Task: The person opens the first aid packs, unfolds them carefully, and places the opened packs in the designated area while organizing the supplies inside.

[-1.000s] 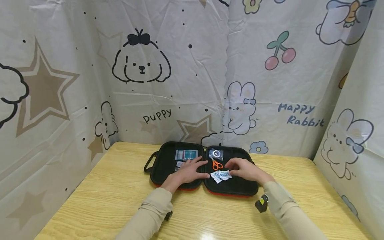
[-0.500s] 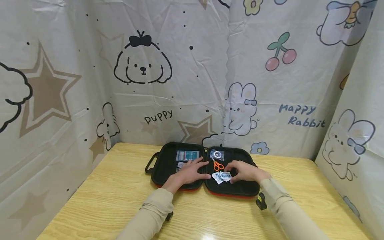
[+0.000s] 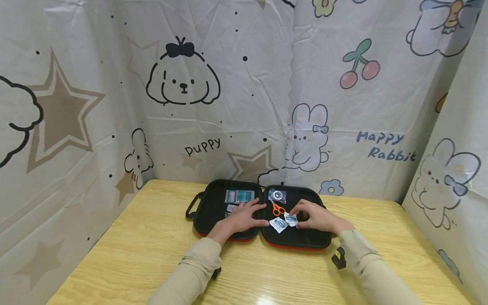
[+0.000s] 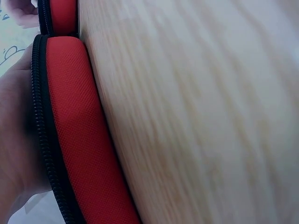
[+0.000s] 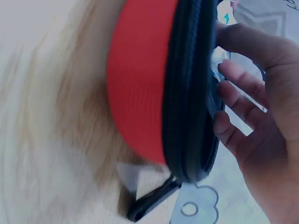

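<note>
A black zip case (image 3: 207,212) with red outer sides lies unfolded on the table. My left hand (image 3: 241,219) rests over its left half with the fingers spread, touching the middle fold. Over the right half, my right hand (image 3: 313,216) pinches a small white sachet with blue print (image 3: 290,219) between thumb and fingers. A second white sachet (image 3: 278,225) lies flat just left of it. Behind them are orange-handled scissors (image 3: 278,209) and a clear packet with a round white item (image 3: 277,195). In the right wrist view, the case's zipped edge hides most of the held sachet.
A teal-and-clear packet (image 3: 239,196) lies in the left half, with a smaller packet (image 3: 230,208) partly under my left hand. The carry handle (image 3: 193,206) sticks out left. A zip pull (image 5: 154,200) hangs off the case's right side. A printed curtain (image 3: 244,106) stands behind the table (image 3: 152,245).
My right fingers have closed on the right-hand sachet, which has turned, lifted slightly and come apart from the other one. The left hand has stayed in place.
</note>
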{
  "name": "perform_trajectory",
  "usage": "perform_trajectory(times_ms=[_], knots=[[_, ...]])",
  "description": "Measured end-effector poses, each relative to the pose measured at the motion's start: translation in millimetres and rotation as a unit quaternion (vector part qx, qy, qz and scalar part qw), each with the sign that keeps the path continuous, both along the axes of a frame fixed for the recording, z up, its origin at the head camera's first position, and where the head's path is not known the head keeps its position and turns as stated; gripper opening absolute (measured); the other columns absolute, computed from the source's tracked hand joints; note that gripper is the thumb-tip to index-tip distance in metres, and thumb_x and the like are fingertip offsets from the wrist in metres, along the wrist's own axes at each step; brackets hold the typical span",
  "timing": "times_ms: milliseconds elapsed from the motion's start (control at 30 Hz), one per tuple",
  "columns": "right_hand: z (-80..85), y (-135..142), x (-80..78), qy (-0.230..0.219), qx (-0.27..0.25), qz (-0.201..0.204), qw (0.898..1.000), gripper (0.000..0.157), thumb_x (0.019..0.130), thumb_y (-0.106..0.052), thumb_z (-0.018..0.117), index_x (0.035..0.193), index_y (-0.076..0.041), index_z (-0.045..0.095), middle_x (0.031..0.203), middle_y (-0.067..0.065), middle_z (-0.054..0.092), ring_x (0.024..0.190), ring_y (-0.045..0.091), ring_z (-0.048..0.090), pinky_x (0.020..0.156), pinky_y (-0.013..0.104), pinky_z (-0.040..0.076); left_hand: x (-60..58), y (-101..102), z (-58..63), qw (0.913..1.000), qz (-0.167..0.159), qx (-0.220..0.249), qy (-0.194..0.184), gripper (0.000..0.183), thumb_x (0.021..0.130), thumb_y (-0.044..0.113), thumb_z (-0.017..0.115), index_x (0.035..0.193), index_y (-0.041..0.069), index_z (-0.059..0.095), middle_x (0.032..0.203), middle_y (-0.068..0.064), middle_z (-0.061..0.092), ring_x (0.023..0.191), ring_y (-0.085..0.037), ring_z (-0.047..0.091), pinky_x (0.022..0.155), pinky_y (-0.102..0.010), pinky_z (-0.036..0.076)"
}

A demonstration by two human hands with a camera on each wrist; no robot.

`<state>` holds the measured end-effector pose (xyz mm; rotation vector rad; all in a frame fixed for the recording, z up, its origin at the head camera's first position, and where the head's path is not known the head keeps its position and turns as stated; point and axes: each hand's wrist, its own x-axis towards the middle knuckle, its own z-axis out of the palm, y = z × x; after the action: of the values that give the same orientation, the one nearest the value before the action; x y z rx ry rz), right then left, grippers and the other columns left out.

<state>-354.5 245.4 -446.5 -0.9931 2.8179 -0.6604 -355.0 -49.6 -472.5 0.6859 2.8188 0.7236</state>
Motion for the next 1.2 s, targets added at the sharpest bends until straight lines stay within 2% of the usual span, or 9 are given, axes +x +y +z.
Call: perform_trajectory(times_ms=[133,333,567,733,833,1000,1200], knots=[[2.7,14,5.3,0.008,-0.018,-0.008,1.0,0.03,0.084,-0.025,0.08,0.112,-0.021,0.071,0.108,0.004,0.059,0.087,0.017,0.053,0.075,0.028,0.045,0.5,0,1.6,1.0,-0.001,0.0,-0.005,0.074,0.089,0.065,0.06,0.152,0.033,0.041,0.166,0.0,0.022,0.148,-0.044,0.024,0.114,-0.067,0.021],[6.1,37,11.6,0.018,-0.002,-0.024,1.0,0.029,0.084,-0.025,0.08,0.111,-0.019,0.071,0.107,0.002,0.058,0.089,0.017,0.054,0.077,0.03,0.047,1.1,1,3.8,0.9999,0.005,0.013,-0.009,0.073,0.088,0.063,0.062,0.151,0.032,0.043,0.165,-0.001,0.023,0.148,-0.045,0.023,0.114,-0.066,0.02],[12.2,51,17.1,0.04,0.025,-0.008,0.999,0.029,0.081,-0.025,0.081,0.108,-0.015,0.073,0.105,0.001,0.06,0.097,0.023,0.056,0.084,0.041,0.052,3.4,-1,4.3,0.9995,0.003,0.026,-0.02,0.073,0.088,0.061,0.064,0.151,0.03,0.043,0.165,-0.003,0.023,0.148,-0.044,0.022,0.115,-0.066,0.019],[18.6,55,19.1,0.061,0.051,-0.006,0.997,0.027,0.081,-0.024,0.081,0.105,-0.016,0.075,0.104,-0.001,0.059,0.098,0.02,0.052,0.084,0.039,0.046,2.8,-2,5.2,0.9993,0.005,0.032,-0.019,0.073,0.089,0.059,0.064,0.151,0.028,0.043,0.165,-0.003,0.023,0.147,-0.046,0.022,0.115,-0.066,0.018],[19.7,56,21.3,0.06,0.061,-0.007,0.996,0.026,0.08,-0.022,0.081,0.104,-0.015,0.076,0.103,-0.001,0.058,0.096,0.018,0.049,0.082,0.037,0.044,2.4,-2,4.8,0.9993,0.004,0.031,-0.018,0.073,0.089,0.06,0.064,0.151,0.028,0.043,0.165,-0.003,0.023,0.147,-0.046,0.022,0.115,-0.067,0.019],[15.3,51,26.5,0.045,0.083,-0.019,0.995,0.024,0.079,-0.021,0.082,0.101,-0.015,0.077,0.103,-0.001,0.058,0.093,0.016,0.044,0.078,0.032,0.042,3.3,-2,4.0,0.9994,0.003,0.03,-0.019,0.073,0.089,0.06,0.064,0.151,0.029,0.043,0.165,-0.004,0.023,0.148,-0.047,0.021,0.115,-0.067,0.018],[10.4,39,29.8,0.072,0.114,-0.028,0.99,0.022,0.074,-0.02,0.085,0.094,-0.016,0.078,0.096,-0.004,0.058,0.086,0.014,0.041,0.073,0.029,0.039,2.4,0,3.9,0.9995,-0.002,0.029,-0.011,0.074,0.088,0.061,0.063,0.151,0.029,0.043,0.165,-0.004,0.023,0.147,-0.045,0.023,0.115,-0.066,0.019]])
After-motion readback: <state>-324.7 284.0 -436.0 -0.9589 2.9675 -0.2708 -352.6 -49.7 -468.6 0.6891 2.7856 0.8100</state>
